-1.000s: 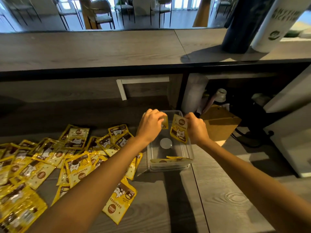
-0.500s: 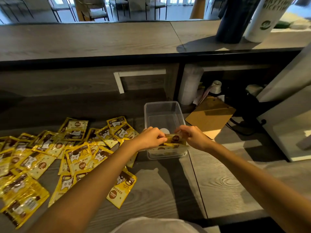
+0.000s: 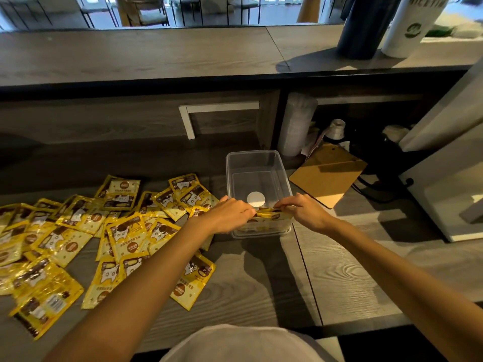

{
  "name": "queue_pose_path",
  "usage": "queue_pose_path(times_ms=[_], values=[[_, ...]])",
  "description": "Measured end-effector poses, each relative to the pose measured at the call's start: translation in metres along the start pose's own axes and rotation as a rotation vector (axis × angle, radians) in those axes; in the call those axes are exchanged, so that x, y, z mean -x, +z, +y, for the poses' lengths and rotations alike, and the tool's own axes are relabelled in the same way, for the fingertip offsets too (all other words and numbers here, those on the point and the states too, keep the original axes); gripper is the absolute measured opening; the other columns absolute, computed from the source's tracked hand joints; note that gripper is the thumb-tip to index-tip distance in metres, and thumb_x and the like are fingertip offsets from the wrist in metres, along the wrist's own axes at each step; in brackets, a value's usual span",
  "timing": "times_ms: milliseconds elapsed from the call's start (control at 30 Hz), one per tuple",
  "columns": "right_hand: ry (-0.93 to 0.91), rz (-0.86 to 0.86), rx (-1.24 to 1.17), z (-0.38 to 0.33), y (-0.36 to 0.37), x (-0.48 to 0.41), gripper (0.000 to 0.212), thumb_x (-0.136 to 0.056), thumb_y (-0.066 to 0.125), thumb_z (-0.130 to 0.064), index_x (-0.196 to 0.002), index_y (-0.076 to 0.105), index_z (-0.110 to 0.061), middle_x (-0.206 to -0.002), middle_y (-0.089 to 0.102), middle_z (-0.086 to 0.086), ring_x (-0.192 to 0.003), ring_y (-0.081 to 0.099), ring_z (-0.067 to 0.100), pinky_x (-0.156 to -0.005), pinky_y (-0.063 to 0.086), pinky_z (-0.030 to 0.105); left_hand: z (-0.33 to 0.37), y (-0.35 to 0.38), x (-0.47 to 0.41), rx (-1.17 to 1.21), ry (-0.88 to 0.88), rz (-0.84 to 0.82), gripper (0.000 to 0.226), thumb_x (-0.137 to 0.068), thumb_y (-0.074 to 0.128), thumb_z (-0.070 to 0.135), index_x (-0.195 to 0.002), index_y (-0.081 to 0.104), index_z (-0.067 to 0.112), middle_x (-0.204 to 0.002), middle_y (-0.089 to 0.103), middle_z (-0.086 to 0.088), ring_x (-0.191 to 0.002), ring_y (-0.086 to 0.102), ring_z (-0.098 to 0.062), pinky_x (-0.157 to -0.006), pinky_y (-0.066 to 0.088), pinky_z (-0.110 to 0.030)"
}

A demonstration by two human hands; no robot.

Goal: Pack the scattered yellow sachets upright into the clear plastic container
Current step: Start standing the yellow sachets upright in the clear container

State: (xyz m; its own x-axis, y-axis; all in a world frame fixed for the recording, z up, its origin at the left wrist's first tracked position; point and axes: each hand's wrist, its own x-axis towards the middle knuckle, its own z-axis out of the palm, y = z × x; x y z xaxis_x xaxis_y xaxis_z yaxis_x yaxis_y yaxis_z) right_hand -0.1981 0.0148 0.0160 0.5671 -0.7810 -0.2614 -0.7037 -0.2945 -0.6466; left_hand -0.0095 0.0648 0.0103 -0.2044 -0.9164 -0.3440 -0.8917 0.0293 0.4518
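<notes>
Both hands at the near end of the box [image 3: 257,163], which stands on the tabletop [image 3: 339,270]. The left hand [image 3: 230,214] and right hand [image 3: 304,211] each pinch, with narrowed fingers, the top edge of the sachets [image 3: 266,214] standing against the near wall; how many stand there is hard to tell, as the hands cover most of them.

Risks, as judged: with the rest of the box bare, the few upright sachets have nothing behind them and may slump flat towards the far wall once released. A push against the near wall could slide the light box away across the tabletop. A corner caught on the rim may leave a sachet tilted.

The sachets are flat, glossy yellow foil packs with a cartoon print and a brown round mark, thin and flexible by the look of them. The loose sachets [image 3: 78,231], much the greater number, lie overlapping on the tabletop left of the box, the nearest just beside it.
</notes>
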Motion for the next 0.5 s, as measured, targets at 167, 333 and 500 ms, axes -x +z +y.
queue_pose_path(times_ms=[167, 333, 500], values=[[0.008, 0.025, 0.160, -0.001, 0.004, -0.003, 0.035, -0.099, 0.035, -0.022, -0.115, 0.064, -0.011, -0.118, 0.065, 0.009, -0.108, 0.048, 0.018, -0.114, 0.019, 0.041, 0.002, -0.003, 0.006, 0.101, -0.031, 0.063, 0.041, -0.101, 0.026, 0.022, -0.111, 0.060, 0.003, -0.111, 0.061, -0.018, -0.102, 0.054, -0.028, -0.083, 0.030, -0.026], [-0.050, 0.061, 0.197, -0.003, 0.007, -0.008, 0.033, -0.098, 0.037, -0.024, -0.110, 0.066, -0.016, -0.112, 0.068, 0.006, -0.104, 0.054, 0.013, -0.118, 0.014, 0.041, -0.002, -0.005, 0.011, 0.191, -0.073, 0.150, 0.038, -0.099, 0.032, 0.026, -0.106, 0.063, 0.003, -0.109, 0.064, -0.018, -0.099, 0.057, -0.024, -0.084, 0.044, -0.036], [-0.113, 0.069, 0.264, -0.010, 0.008, 0.000, 0.028, -0.094, 0.045, -0.018, -0.107, 0.069, -0.012, -0.118, 0.065, 0.009, -0.108, 0.049, 0.013, -0.115, 0.025, 0.037, 0.005, -0.002, 0.021, 0.081, -0.019, 0.135, 0.032, -0.096, 0.040, 0.016, -0.117, 0.064, 0.014, -0.118, 0.065, -0.007, -0.099, 0.048, -0.015, -0.086, 0.029, -0.024]])
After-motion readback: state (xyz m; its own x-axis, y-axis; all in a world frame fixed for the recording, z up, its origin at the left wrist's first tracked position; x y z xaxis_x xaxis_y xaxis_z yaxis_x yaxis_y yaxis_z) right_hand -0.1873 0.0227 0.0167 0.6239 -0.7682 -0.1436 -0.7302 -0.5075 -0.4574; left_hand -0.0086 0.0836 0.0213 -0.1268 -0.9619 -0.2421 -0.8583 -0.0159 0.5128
